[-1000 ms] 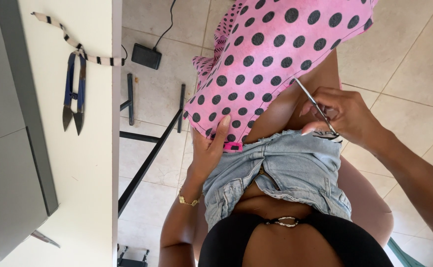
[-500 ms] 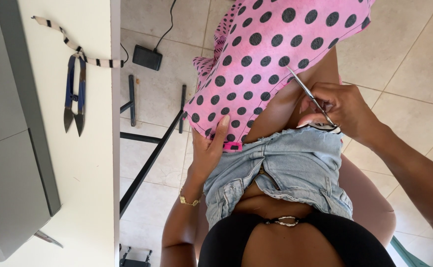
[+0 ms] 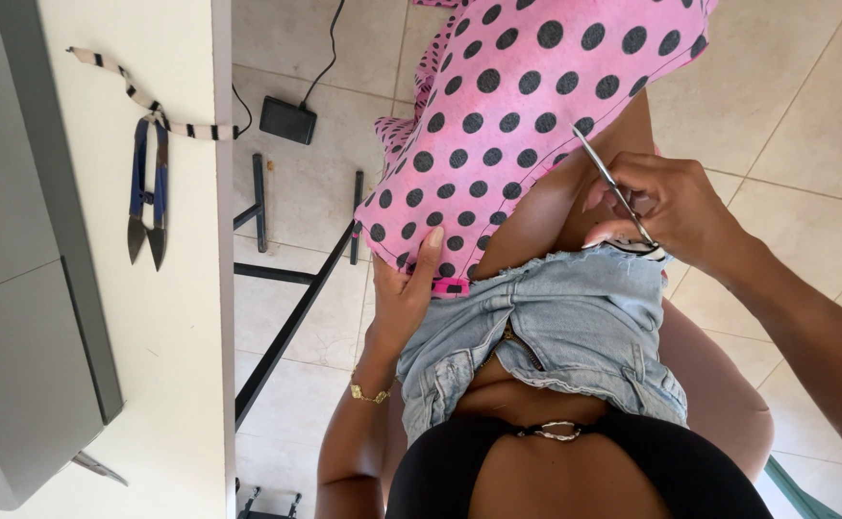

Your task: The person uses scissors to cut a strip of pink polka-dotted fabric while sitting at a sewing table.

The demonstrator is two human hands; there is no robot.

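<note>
Pink dotted fabric (image 3: 527,86) pinched by left hand (image 3: 407,298).

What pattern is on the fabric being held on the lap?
Pink with black polka dots, seen in the head view on the fabric.

A bench (image 3: 185,365) runs down the left side, with a machine (image 3: 17,288) on its left part and thread snips (image 3: 148,192) lying just right of it, a strip of tape (image 3: 142,101) at their top end. Right of the bench, on the floor (image 3: 296,202), sits a pedal (image 3: 287,119). Further right, fabric (image 3: 527,106) drapes over the lap, the left hand (image 3: 404,298) at its near edge and the right hand (image 3: 666,202) with scissors (image 3: 613,187) at its right edge.
</note>
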